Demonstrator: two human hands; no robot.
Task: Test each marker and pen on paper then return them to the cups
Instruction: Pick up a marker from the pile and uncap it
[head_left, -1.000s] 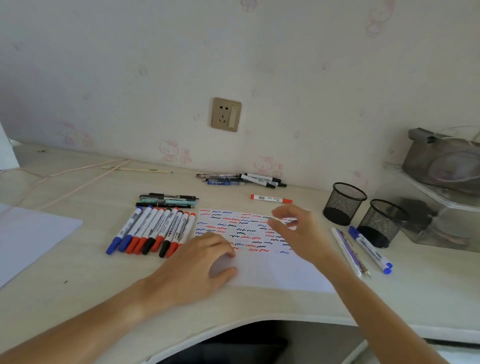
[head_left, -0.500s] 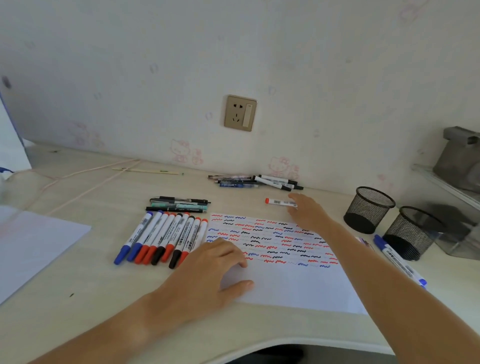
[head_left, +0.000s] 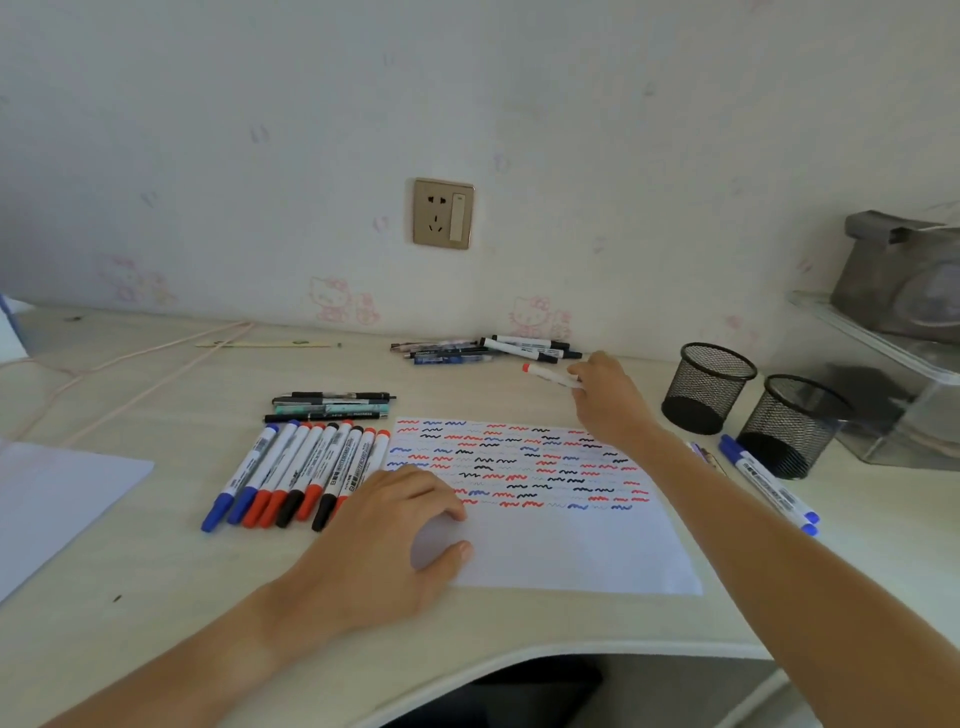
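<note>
step in hand: pickup of the next item for testing. the right hand (head_left: 605, 395), right of frame centre, has its fingers curled around the red-capped marker (head_left: 550, 375) just above the paper (head_left: 571, 551). the left hand (head_left: 384, 540) lies flat, fingers relaxed, pressing the paper's lower left corner to the table (head_left: 130, 597). both mesh cups (head_left: 709, 387) at right look empty. next move, judged: uncap and scribble on the bare lower paper. half a second ago the right hand only touched the marker; now it grips it.

The right hand (head_left: 605, 400) is covering the rear end of the red-capped marker (head_left: 548, 375); the print on the marker row (head_left: 306, 467) is staying unreadably small; the left edge is cutting off the spare sheet (head_left: 57, 499).
</note>
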